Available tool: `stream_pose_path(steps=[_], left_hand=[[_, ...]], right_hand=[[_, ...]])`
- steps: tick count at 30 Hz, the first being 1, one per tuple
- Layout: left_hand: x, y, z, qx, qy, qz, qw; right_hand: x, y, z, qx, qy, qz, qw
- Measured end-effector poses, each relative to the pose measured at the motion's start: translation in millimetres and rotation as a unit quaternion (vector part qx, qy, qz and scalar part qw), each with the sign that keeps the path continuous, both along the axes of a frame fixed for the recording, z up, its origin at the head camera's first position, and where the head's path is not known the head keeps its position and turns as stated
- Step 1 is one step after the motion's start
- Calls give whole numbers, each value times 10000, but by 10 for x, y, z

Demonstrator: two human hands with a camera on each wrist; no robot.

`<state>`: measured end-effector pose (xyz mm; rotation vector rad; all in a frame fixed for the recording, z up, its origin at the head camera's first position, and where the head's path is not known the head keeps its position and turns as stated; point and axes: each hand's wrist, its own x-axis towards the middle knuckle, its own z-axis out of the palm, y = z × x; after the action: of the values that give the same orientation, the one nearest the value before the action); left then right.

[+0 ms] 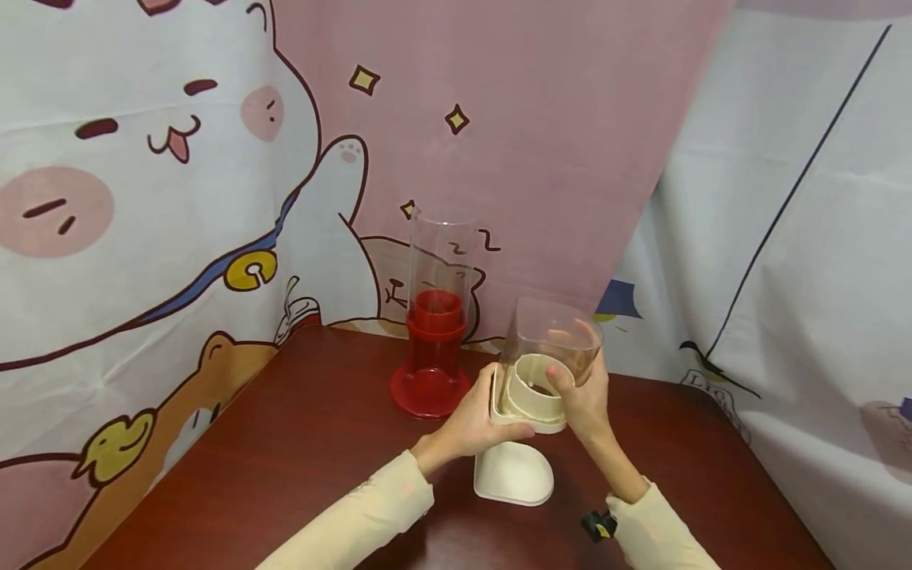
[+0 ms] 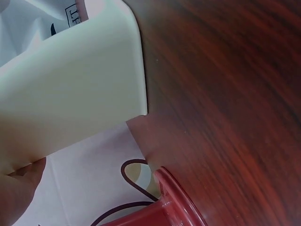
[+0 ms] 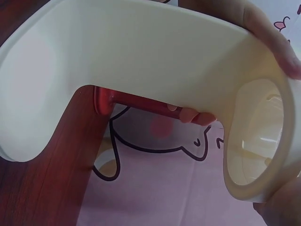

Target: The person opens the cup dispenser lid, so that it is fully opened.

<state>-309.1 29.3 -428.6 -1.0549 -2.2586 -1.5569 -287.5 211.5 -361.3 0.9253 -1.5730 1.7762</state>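
Note:
Both hands hold a cream C-shaped stand point(image 3: 141, 52), which has a ring point(image 1: 527, 400) at its upper end, a rounded base point(image 1: 513, 475) and a clear container point(image 1: 545, 321) above the ring. My left hand point(image 1: 480, 419) grips the stand's upper part from the left; its fingertips point(image 3: 188, 115) curl over the back edge in the right wrist view. My right hand point(image 1: 587, 400) grips the clear container from the right, thumb in front and fingers seen through the clear wall. Whether the base touches the table cannot be told.
A red round-footed stand point(image 1: 431, 392) with a clear tall cylinder point(image 1: 442, 249) stands at the back of the dark wooden table point(image 1: 321, 443). Printed cloth point(image 1: 556, 158) hangs close behind and at both sides. A small black device point(image 1: 598, 525) sits by the right cuff.

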Motion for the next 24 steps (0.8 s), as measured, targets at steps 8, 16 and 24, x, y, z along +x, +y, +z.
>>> stream_pose_path(steps=[8,16,24], left_hand=[[-25,24,82,-303,172,48,9994],[-15,27,57,-91,153,-103,9998],[-26,9,-12,21,405,-19,9992]], right_hand=[[-19,21,46,-170,472,20,9987],[-18,15,39,-89,398,-19,9992],[-7,5,45,-56,-130,-102,9998]])
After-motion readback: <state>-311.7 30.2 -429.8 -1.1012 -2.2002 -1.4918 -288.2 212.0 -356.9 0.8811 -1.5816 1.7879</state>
